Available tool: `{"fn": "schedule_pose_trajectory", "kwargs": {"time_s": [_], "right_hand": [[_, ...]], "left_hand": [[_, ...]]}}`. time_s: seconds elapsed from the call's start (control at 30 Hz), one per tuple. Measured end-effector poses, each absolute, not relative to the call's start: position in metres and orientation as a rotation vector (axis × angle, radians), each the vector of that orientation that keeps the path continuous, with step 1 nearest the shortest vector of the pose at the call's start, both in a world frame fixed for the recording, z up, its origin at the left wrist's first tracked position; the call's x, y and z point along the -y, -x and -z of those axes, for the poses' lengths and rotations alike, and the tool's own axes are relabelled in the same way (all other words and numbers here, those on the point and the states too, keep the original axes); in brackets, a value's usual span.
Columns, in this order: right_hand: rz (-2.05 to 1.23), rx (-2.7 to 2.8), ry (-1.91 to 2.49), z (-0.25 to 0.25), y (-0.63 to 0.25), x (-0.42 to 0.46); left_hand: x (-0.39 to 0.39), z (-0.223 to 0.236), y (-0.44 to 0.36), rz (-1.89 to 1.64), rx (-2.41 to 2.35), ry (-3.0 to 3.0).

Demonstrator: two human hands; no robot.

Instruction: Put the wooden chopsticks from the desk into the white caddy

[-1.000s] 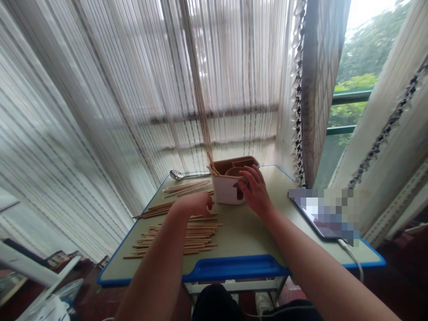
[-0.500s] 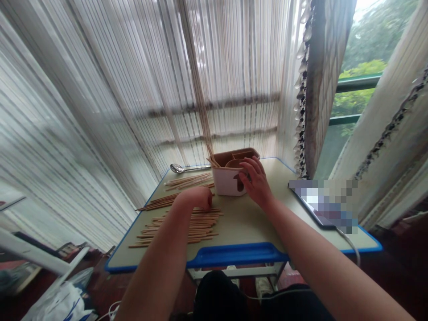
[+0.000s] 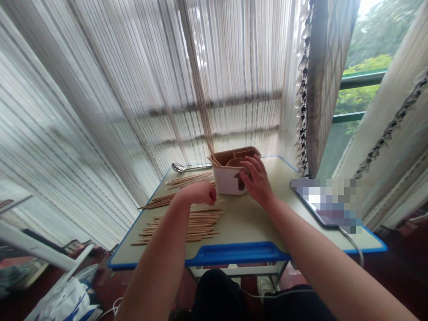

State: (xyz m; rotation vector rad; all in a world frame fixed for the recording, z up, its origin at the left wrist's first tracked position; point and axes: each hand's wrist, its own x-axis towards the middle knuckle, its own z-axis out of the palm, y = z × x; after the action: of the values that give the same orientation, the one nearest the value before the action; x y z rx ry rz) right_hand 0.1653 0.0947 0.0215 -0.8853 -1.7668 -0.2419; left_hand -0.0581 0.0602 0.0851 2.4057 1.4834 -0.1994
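My left hand (image 3: 199,193) is closed, fingers curled down, over the near-left side of the table. A pale, blurred chopstick (image 3: 220,201) pokes out beside its fingertips; most of it is hidden. Below the hand lies a row of loose wooden chopsticks (image 3: 203,225). A white utensil box (image 3: 224,180) with a brown divided inside stands just beyond, several chopsticks (image 3: 214,157) leaning in its left corner. My right hand (image 3: 257,180) grips the box's right front corner, its thumb by the dark cutout and its fingers at the rim.
A slotted metal spoon (image 3: 179,167) lies behind the box's left side. Nearer are a bundle of light chopsticks (image 3: 189,179) and a darker bundle (image 3: 157,201). A tablet-like device (image 3: 314,205) with a cable rests at right. The table has a blue edge (image 3: 240,254); curtains hang behind.
My left hand went down to the far side of the loose chopsticks, closed, and has now risen slightly with a chopstick. My right hand stays on the box. The view has tilted a little.
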Motion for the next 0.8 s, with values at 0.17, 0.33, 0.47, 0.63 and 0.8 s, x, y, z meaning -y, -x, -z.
{"fn": "schedule_pose_trajectory", "kwargs": {"time_s": [0.17, 0.33, 0.47, 0.63, 0.8], "right_hand": [[0.231, 1.755, 0.862, -0.02, -0.165, -0.096], [0.234, 1.758, 0.862, -0.021, -0.165, -0.096], [0.248, 1.763, 0.863, -0.021, -0.165, -0.096], [0.247, 1.76, 0.861, -0.021, -0.165, -0.096], [0.215, 1.765, 0.866, -0.022, -0.165, -0.095]], "left_hand": [[-0.04, -0.11, 0.069, -0.385, -1.344, -2.3], [-0.028, -0.122, 0.08, -0.885, -1.224, -2.072], [-0.03, -0.124, 0.072, -1.433, -1.009, -1.774], [-0.045, -0.124, 0.065, -1.985, -0.779, -1.345], [-0.064, -0.119, 0.081, -2.285, -0.853, -1.13]]}}
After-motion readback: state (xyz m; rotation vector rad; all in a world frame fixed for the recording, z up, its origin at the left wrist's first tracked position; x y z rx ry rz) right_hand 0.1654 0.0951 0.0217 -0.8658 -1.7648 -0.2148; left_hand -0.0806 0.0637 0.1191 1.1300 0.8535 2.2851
